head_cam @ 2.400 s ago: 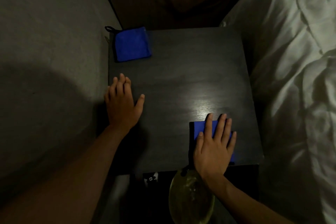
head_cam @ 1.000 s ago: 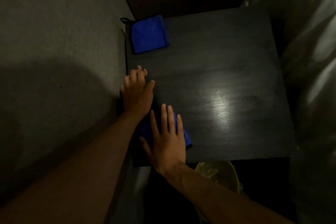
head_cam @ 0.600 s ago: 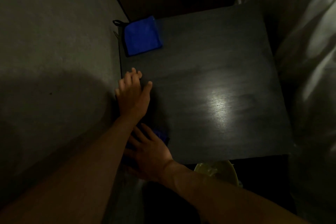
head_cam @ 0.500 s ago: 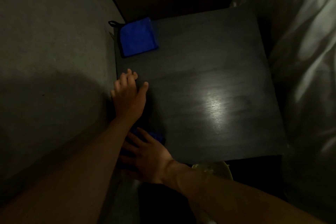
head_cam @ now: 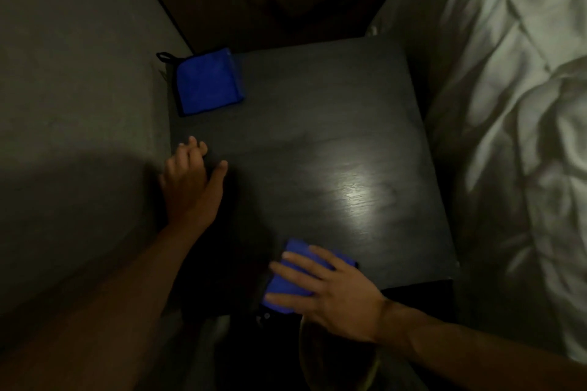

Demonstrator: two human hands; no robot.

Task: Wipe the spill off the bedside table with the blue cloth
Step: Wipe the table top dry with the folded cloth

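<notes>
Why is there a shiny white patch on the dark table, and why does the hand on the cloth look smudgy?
In the head view, light glares off the bedside table; the right hand on the blue cloth is motion-blurred; the left hand and the room's edges sit in deep shadow.

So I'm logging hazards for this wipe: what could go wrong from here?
The blue cloth under the right hand overhangs the bedside table front edge, so it may push liquid off, perhaps onto the yellowish bowl-like object below. The spill itself is hard to see, so patches may be missed.
</notes>
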